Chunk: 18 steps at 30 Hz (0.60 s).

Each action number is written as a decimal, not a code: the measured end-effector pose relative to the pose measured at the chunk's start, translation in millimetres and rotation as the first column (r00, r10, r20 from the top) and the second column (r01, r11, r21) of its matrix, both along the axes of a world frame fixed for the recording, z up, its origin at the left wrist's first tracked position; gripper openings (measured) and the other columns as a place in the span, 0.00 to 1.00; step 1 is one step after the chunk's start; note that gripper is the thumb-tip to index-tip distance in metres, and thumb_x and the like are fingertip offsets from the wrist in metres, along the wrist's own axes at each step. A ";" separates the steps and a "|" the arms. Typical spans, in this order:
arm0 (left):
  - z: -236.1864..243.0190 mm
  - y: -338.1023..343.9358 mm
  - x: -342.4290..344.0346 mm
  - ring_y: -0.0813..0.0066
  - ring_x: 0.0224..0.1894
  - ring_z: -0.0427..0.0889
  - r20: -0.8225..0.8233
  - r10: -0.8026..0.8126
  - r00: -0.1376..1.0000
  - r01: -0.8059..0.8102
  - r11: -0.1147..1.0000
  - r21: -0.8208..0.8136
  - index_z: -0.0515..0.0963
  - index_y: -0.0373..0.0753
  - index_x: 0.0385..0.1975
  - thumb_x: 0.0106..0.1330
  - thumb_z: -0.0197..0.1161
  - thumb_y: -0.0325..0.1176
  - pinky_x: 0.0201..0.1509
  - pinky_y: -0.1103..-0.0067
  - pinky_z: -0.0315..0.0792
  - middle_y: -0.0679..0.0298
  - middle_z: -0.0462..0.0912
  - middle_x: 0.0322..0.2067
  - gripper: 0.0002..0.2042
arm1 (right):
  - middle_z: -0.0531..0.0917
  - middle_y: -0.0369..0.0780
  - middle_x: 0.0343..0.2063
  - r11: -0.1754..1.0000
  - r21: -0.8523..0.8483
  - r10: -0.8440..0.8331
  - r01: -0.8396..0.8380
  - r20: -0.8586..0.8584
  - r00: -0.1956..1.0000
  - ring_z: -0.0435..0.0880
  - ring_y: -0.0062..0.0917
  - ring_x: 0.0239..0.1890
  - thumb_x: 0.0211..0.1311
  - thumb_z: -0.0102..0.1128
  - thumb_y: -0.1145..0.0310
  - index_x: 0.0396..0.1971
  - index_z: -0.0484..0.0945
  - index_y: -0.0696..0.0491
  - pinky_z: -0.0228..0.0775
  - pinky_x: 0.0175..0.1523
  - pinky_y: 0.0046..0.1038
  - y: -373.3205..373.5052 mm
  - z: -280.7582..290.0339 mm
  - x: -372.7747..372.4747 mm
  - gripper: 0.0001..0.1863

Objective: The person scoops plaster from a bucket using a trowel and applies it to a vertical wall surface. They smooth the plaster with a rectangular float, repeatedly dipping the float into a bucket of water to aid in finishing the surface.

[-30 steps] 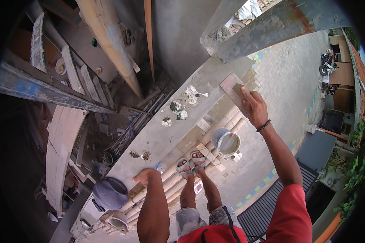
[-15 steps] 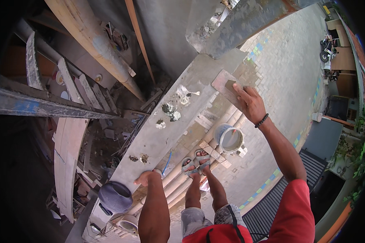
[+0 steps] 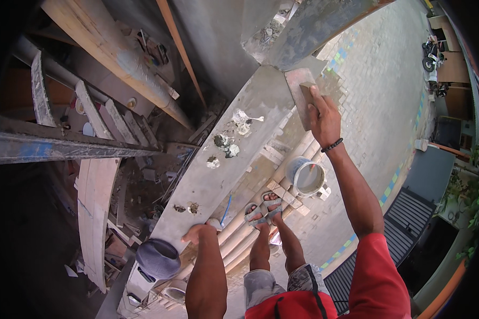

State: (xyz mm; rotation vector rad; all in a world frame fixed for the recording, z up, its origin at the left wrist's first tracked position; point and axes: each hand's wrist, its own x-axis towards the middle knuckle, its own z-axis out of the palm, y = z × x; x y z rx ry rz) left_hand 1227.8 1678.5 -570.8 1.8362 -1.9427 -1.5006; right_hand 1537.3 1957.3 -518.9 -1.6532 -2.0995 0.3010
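Planks [image 3: 96, 207] and a rough ladder [image 3: 64, 106] are lying far below on our left, well apart from the work, so we are keeping our eyes on the grey plastered ledge [image 3: 234, 159] that is running from near left to far right. Our left hand [image 3: 199, 232] is resting on the near end of that ledge, fingers curled over its edge, and it looks to be serving as our brace; a dark cap [image 3: 158, 258] is sitting just beside it. Our sandalled feet [image 3: 263, 207] are standing on bamboo poles [image 3: 239, 234] right of the ledge, with a pail of grey mix [image 3: 307, 177] near them. Farther right and away, our right hand [image 3: 324, 119] is gripping the handle of a flat float [image 3: 299, 93] pressed on the ledge's far end. To do this well, we judge that we should be keeping the float flat, pressing evenly, sweeping in overlapping passes, and leaning on the left hand so our footing is not shifting.
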 end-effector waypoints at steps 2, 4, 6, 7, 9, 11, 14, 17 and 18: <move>0.8 1.2 -1.1 0.52 0.50 0.78 0.004 0.012 1.000 -0.012 1.000 -0.012 0.56 0.50 0.65 0.64 0.46 0.65 0.45 0.60 0.79 0.59 0.69 0.61 0.35 | 0.73 0.46 0.26 1.000 0.006 0.010 -0.009 -0.024 1.000 0.75 0.41 0.30 0.55 0.56 0.77 0.57 0.72 0.53 0.69 0.38 0.39 -1.7 -1.5 -7.1 0.25; 0.4 2.5 -0.9 0.52 0.48 0.79 0.018 0.011 1.000 -0.010 1.000 -0.027 0.57 0.51 0.65 0.64 0.45 0.64 0.45 0.60 0.79 0.58 0.70 0.59 0.34 | 0.72 0.45 0.25 1.000 -0.003 0.014 -0.014 -0.038 0.999 0.74 0.41 0.29 0.54 0.56 0.77 0.56 0.72 0.53 0.68 0.37 0.39 -2.7 -1.0 -10.2 0.25; 4.9 6.7 2.5 0.53 0.44 0.80 0.043 -0.015 0.999 0.016 1.000 -0.008 0.59 0.49 0.64 0.64 0.44 0.65 0.44 0.62 0.79 0.57 0.73 0.56 0.34 | 0.72 0.45 0.26 1.000 -0.029 0.009 -0.010 -0.045 0.999 0.73 0.40 0.30 0.54 0.56 0.78 0.57 0.72 0.53 0.68 0.37 0.39 -3.6 0.3 -9.3 0.26; 6.3 8.5 4.9 0.54 0.42 0.81 0.057 -0.030 0.998 0.030 1.000 0.002 0.60 0.48 0.63 0.64 0.43 0.65 0.43 0.63 0.79 0.56 0.74 0.54 0.34 | 0.72 0.45 0.26 0.999 -0.027 0.021 -0.022 -0.042 0.999 0.74 0.40 0.30 0.55 0.56 0.78 0.57 0.72 0.52 0.68 0.37 0.38 -6.2 0.8 -11.1 0.26; 0.8 1.4 0.0 0.56 0.37 0.81 0.069 -0.053 0.996 0.052 0.999 0.009 0.64 0.44 0.60 0.65 0.41 0.66 0.41 0.65 0.78 0.55 0.78 0.48 0.35 | 0.73 0.45 0.28 0.999 -0.019 0.046 -0.047 -0.047 0.998 0.75 0.40 0.30 0.56 0.56 0.78 0.57 0.73 0.51 0.69 0.38 0.37 -16.3 4.5 -24.7 0.25; -4.9 -6.3 -2.0 0.57 0.33 0.81 0.087 -0.079 0.993 0.079 0.997 -0.001 0.67 0.39 0.56 0.65 0.39 0.66 0.39 0.67 0.77 0.55 0.80 0.43 0.35 | 0.72 0.44 0.30 0.981 -0.085 0.169 -0.173 -0.053 0.984 0.74 0.39 0.34 0.53 0.57 0.78 0.58 0.71 0.51 0.70 0.40 0.37 -38.7 10.6 -37.3 0.28; -2.6 -3.2 -5.2 0.59 0.30 0.81 0.099 -0.089 0.991 0.092 0.995 -0.031 0.71 0.35 0.51 0.66 0.36 0.67 0.36 0.68 0.75 0.54 0.82 0.36 0.37 | 0.74 0.45 0.32 0.876 -0.137 0.437 -0.462 -0.178 0.881 0.76 0.40 0.37 0.54 0.58 0.78 0.60 0.69 0.52 0.71 0.44 0.35 -77.2 19.7 -39.8 0.30; 6.9 5.4 -1.4 0.57 0.38 0.78 0.049 -0.058 0.997 0.058 0.998 0.001 0.69 0.34 0.53 0.66 0.36 0.66 0.41 0.65 0.75 0.55 0.77 0.44 0.37 | 0.77 0.47 0.37 0.980 -0.056 0.176 -0.191 -0.200 0.964 0.77 0.42 0.39 0.54 0.57 0.78 0.62 0.67 0.53 0.70 0.47 0.35 -57.0 27.6 -10.7 0.31; 7.5 6.1 1.5 0.54 0.48 0.75 0.019 -0.060 0.998 0.059 0.997 0.046 0.66 0.35 0.58 0.66 0.38 0.65 0.48 0.62 0.75 0.55 0.72 0.53 0.37 | 0.78 0.49 0.41 0.998 -0.034 0.040 -0.047 -0.184 0.982 0.77 0.44 0.41 0.55 0.56 0.78 0.62 0.65 0.55 0.70 0.48 0.38 -38.7 28.2 2.4 0.31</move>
